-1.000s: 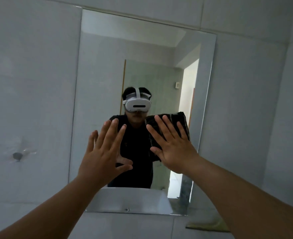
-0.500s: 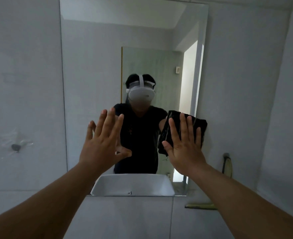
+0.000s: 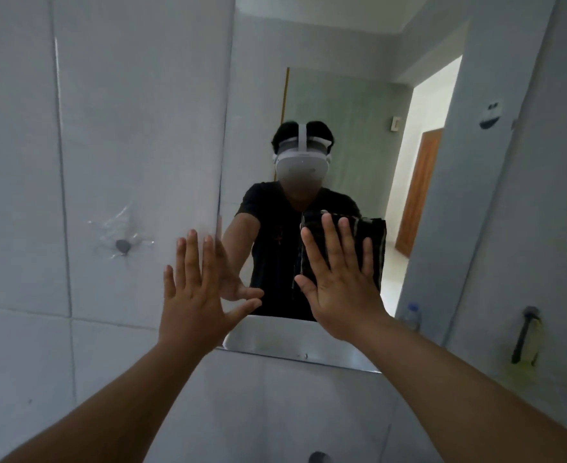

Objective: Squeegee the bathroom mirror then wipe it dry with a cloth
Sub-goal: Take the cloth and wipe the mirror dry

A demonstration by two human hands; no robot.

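Observation:
The frameless mirror hangs on the grey tiled wall and reflects me. My right hand lies flat with fingers spread on a dark striped cloth, pressing it against the lower middle of the glass. My left hand is raised with fingers apart and holds nothing; it sits at the mirror's lower left edge, partly over the wall tile. A dark-handled tool with a yellowish part hangs on the wall right of the mirror; I cannot tell whether it is the squeegee.
A small grey hook sticks to the tile left of the mirror. A plastic bottle stands at the mirror's lower right corner. The top of a tap shows at the bottom edge. A side wall closes in on the right.
My right hand has slid the cloth left from near the mirror's right edge toward its middle. My left hand moved left to the mirror's left edge. My view has swung left.

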